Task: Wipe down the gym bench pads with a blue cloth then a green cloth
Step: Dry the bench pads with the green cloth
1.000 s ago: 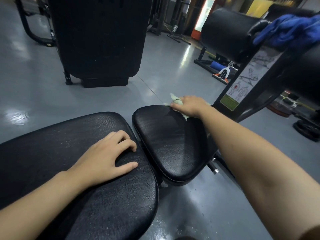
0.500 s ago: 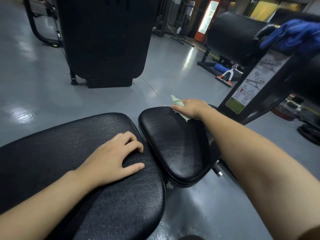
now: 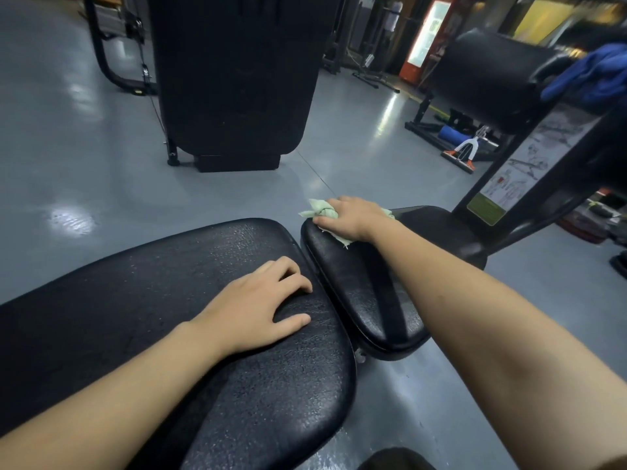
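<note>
**Green cloth at the far end of the small pad**

The grey floor (image 3: 84, 171) fills the room, glossy with patches of reflected light. On it, at about 12 o'clock from the person, stands a tall black upright pad (image 3: 234, 79) on a dark frame. Nearest the person, from 9 o'clock across to the centre, lies the large bench pad (image 3: 163, 266), black and cracked in texture. Just beside its right end, with a narrow gap between them, sits the small bench pad (image 3: 359, 293), running away toward 1 o'clock.

At 2 o'clock a thick black roller pad (image 3: 481, 79) sits on a slanted post that carries an exercise chart label (image 3: 519, 178). The blue cloth (image 3: 597, 76) is draped over the machine just right of that roller, well apart from both hands.

The left hand (image 3: 258, 307) rests palm down on the right end of the large pad, fingers loosely bent and spread, thumb out, holding nothing. The right hand (image 3: 353, 217) reaches out to the far end of the small pad, at 1 o'clock, its fingers curled round the green cloth (image 3: 320, 209) and pressing it to the pad's edge. A bunched fold of the cloth sticks out past the knuckles over the rim, and a frayed corner shows below the palm.

Far back at 1 o'clock glows a red cabinet (image 3: 424, 39).
</note>
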{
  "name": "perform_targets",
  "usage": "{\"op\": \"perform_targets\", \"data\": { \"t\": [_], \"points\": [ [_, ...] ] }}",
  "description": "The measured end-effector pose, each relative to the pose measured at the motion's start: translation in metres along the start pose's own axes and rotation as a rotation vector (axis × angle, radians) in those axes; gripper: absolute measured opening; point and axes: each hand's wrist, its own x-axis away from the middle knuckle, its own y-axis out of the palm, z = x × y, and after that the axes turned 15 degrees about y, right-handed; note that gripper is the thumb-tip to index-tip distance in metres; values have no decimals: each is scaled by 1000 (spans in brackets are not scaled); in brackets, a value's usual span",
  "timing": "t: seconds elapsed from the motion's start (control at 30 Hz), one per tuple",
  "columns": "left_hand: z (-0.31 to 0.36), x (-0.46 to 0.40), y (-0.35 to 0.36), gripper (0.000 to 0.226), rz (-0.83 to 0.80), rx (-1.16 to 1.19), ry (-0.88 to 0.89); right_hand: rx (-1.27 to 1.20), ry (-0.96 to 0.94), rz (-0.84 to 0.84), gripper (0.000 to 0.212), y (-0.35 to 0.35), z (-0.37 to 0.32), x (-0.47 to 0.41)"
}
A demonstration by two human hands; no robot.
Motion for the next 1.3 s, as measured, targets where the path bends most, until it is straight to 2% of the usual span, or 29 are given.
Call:
{"op": "perform_targets", "data": {
  "t": [0.27,0.4,0.53,0.83,0.97,1.1,1.2,1.3],
  "points": [
    [1,0,3,40,21,-2,-2,33,-109,18,46,3,-19,10],
    [0,1,3,41,23,-5,-2,75,-215,64,46,10,-31,18],
    [0,5,2,42,20,-3,3,-5,-269,148,47,14,-27,36],
    [4,19,-5,47,-12,-35,19,-120,-255,168,51,20,-13,85],
    [7,32,-11,48,-36,-53,15,-309,-147,196,40,28,-15,112],
    [6,44,-17,48,-63,-67,3,-444,-97,184,41,35,-27,136],
    [6,52,-21,50,-87,-87,2,-431,-126,175,44,41,-39,155],
    [4,65,-25,52,-102,-97,1,-344,-213,132,57,55,-50,175]
  ]
}}
